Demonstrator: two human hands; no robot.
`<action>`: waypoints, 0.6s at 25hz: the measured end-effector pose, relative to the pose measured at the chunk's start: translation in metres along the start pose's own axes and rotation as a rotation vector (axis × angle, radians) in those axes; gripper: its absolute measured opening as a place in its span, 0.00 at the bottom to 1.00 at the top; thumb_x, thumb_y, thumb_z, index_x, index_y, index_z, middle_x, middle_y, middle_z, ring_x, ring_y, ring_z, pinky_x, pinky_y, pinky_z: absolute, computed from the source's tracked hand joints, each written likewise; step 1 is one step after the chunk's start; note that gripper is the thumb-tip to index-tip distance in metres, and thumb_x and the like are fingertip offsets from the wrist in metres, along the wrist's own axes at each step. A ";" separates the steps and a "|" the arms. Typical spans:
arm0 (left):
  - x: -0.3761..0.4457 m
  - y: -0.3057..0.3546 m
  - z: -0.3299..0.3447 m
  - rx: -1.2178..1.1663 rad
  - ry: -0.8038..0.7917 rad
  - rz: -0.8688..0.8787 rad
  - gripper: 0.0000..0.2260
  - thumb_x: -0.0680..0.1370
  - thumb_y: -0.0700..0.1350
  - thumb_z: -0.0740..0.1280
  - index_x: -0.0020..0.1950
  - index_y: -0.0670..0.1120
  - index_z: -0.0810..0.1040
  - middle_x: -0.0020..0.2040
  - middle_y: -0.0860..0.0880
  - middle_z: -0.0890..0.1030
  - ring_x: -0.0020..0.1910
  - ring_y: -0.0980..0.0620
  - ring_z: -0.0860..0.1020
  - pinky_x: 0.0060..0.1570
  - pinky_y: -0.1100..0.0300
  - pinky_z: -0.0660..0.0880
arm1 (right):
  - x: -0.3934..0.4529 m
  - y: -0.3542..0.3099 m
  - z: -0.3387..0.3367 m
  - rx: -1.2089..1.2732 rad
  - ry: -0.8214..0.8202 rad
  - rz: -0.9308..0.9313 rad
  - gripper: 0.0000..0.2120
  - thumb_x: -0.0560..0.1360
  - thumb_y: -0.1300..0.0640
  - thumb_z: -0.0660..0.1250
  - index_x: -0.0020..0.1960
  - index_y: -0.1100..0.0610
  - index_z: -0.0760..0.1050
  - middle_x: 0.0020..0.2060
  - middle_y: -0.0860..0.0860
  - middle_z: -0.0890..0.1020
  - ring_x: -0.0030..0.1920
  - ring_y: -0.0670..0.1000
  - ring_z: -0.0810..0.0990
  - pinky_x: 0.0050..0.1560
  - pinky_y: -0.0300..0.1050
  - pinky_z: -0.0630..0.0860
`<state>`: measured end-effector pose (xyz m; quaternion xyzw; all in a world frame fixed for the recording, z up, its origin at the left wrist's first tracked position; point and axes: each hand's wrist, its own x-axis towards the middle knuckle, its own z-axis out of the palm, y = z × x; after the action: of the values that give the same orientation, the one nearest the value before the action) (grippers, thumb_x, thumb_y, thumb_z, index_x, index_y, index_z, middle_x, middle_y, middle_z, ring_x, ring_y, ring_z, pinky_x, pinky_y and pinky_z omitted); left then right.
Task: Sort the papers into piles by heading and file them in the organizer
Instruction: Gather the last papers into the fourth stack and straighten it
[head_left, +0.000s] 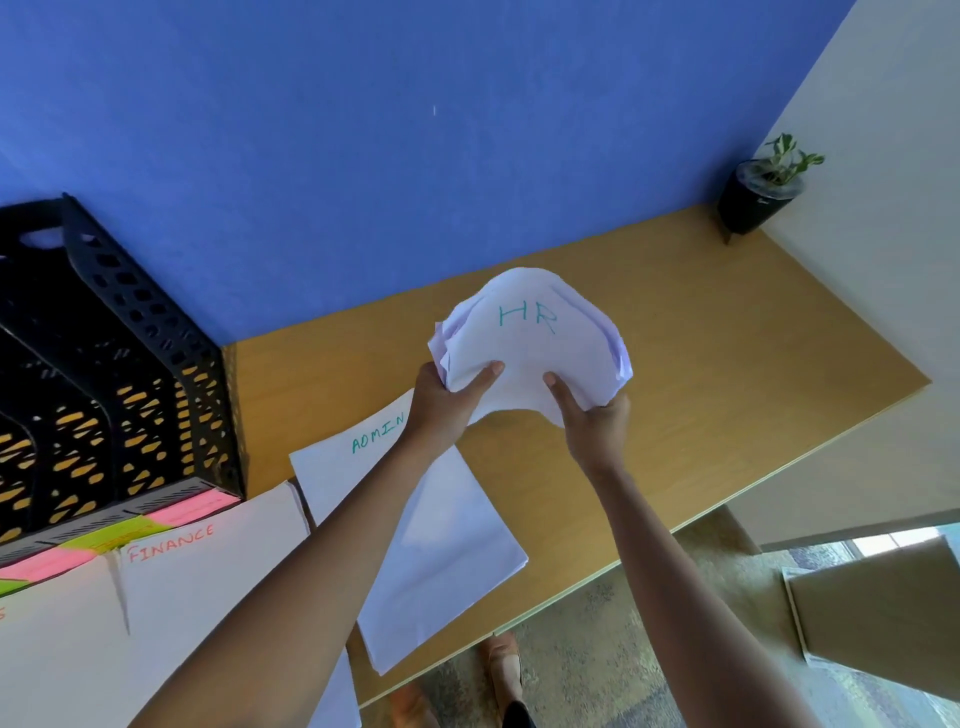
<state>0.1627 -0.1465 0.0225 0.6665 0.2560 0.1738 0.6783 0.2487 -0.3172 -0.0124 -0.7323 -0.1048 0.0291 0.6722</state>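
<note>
While both hands, left hand and right hand, grip the near edge of the HR stack above the worktop, its thin sheets droop limply, likely needing support underneath.

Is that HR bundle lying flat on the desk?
No. The HR stack is lifted off the desk, bowed, gripped by the left hand and right hand.

HR stack bowed, ADMIN pile flat
</note>
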 end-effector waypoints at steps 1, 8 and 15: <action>0.000 -0.003 0.002 0.017 -0.009 0.006 0.15 0.68 0.54 0.79 0.48 0.70 0.79 0.45 0.63 0.85 0.45 0.64 0.83 0.41 0.67 0.80 | -0.002 0.000 -0.003 0.006 -0.016 -0.008 0.07 0.67 0.42 0.78 0.43 0.41 0.83 0.36 0.40 0.85 0.36 0.40 0.82 0.36 0.39 0.80; -0.003 -0.024 0.008 0.087 -0.040 -0.088 0.19 0.67 0.50 0.79 0.46 0.72 0.78 0.44 0.64 0.84 0.44 0.66 0.82 0.40 0.66 0.80 | -0.005 0.022 -0.020 0.021 -0.076 0.097 0.12 0.68 0.48 0.79 0.49 0.38 0.83 0.47 0.43 0.87 0.49 0.44 0.85 0.48 0.41 0.82; -0.001 -0.039 0.008 0.185 -0.022 -0.156 0.14 0.65 0.49 0.82 0.42 0.57 0.78 0.40 0.58 0.83 0.38 0.70 0.80 0.35 0.69 0.77 | -0.005 0.038 -0.031 0.045 -0.079 0.068 0.17 0.71 0.54 0.78 0.58 0.44 0.80 0.52 0.45 0.86 0.54 0.45 0.84 0.47 0.34 0.79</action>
<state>0.1627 -0.1560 -0.0166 0.7062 0.3145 0.0890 0.6280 0.2536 -0.3508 -0.0472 -0.7185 -0.1054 0.0832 0.6824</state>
